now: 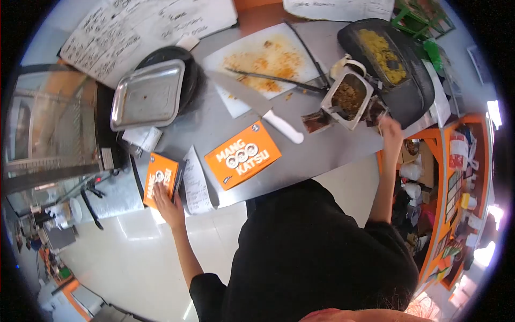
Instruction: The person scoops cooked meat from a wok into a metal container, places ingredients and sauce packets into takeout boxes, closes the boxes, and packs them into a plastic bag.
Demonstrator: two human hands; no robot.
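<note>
My left hand (165,201) lies with its fingers spread on a small orange box (161,174) at the table's left front edge. Far to the right, my right hand (390,129) is at a dark sachet (375,111); its fingers are blurred, so its grip is unclear. Beside that sachet stands a metal container of brown food (348,99), with another sachet (316,122) to its left. A larger orange box (243,155) rests near the front edge, and a paper receipt (196,180) lies between the two boxes.
A large knife with a white handle (283,126) lies behind the larger box. Further back is a stained white cutting board (263,59) with tongs across it. A metal tray (147,96) sits at left, a black tray with yellow food (382,56) at right.
</note>
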